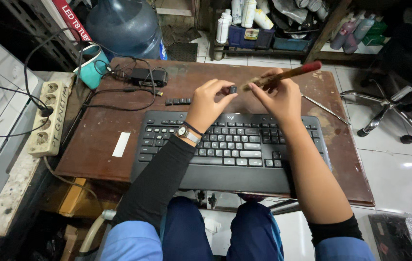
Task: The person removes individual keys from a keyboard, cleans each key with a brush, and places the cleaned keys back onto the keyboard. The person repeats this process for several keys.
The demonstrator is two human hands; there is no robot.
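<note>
Keycap (233,89) — small, black — sits pinched in the left hand (209,102) fingers above the keyboard (230,145), while the right hand (278,96) fingers at 3 o'clock grip a red-tipped brush (283,76).

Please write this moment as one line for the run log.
left hand: pinches black keycap | right hand: holds brush at keycap | below: black keyboard | table: loose keycaps

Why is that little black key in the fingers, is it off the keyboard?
Off. The left hand pinches the key in the air above the keyboard, beside the brush in the right hand.
</note>
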